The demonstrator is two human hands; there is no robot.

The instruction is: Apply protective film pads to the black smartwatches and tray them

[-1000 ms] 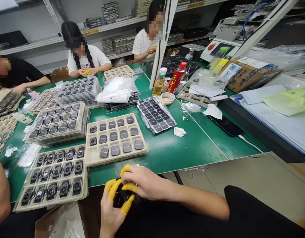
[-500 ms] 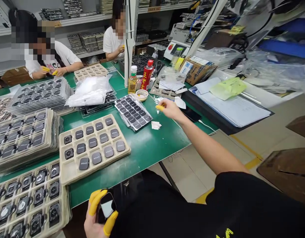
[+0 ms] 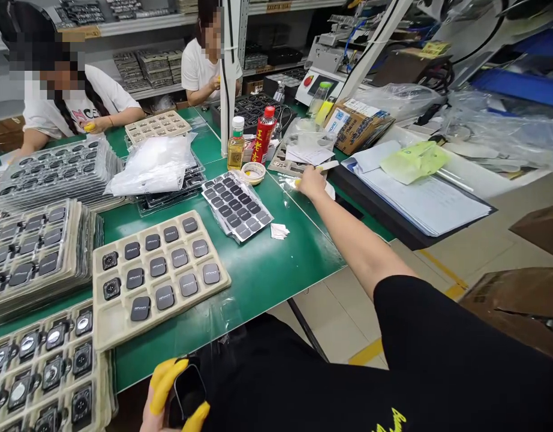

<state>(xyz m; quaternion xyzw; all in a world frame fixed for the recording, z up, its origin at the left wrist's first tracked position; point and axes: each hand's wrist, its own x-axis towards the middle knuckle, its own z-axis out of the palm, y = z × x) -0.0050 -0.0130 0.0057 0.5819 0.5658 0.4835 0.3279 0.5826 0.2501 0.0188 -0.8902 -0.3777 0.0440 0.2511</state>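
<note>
low down, the left hand (image 3: 162,405) clamps a black watch (image 3: 189,389) between yellow-capped fingers (image 3: 162,377); the right hand (image 3: 311,182) reaches across the tabletop (image 3: 276,270), fingers closing on white paper (image 3: 329,189).

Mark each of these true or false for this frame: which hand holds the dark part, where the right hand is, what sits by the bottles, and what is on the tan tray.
1. The left hand holds a small dark square part below the table edge. True.
2. The right hand rests on the tan tray. False: it is stretched to the far side of the green table, near clear plastic and white papers.
3. A roll of tape lies beside the red bottle. True.
4. The tan tray has every pocket vacant. False: dark parts fill its pockets.
</note>
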